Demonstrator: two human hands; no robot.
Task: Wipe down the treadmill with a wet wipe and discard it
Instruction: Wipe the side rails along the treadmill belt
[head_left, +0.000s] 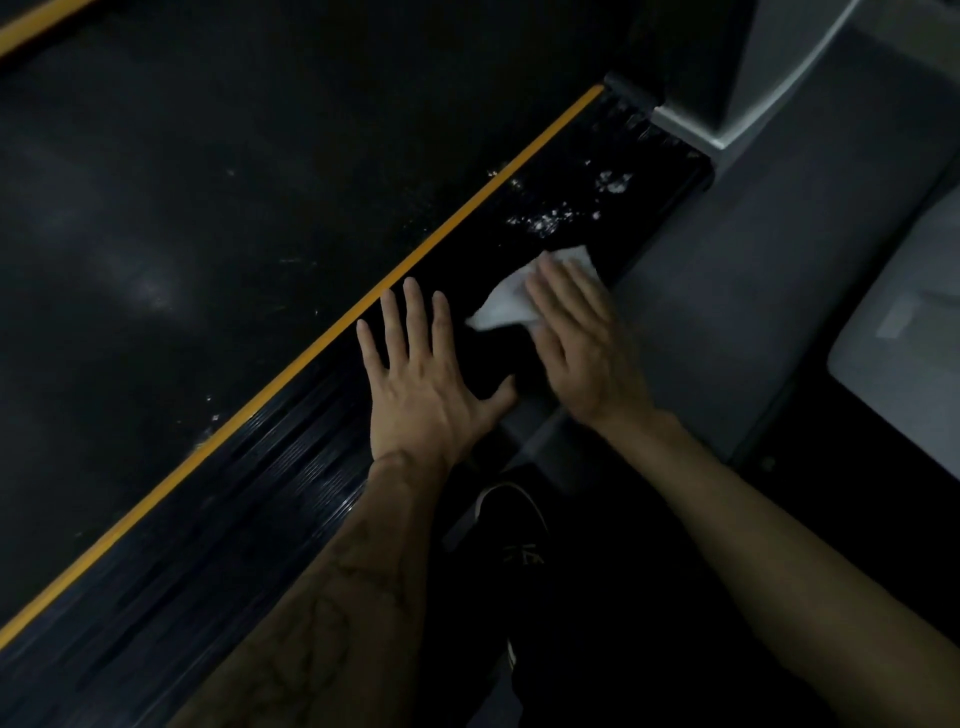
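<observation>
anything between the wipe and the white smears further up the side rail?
Nothing: head view shows only bare black side rail between the wet wipe, pressed flat under the right hand, and the white smears.

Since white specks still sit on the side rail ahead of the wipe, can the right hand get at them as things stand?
Probably yes. The right hand presses the wipe flat on the rail, and the specks lie just beyond its fingertips on the same surface, with nothing between them.
</observation>
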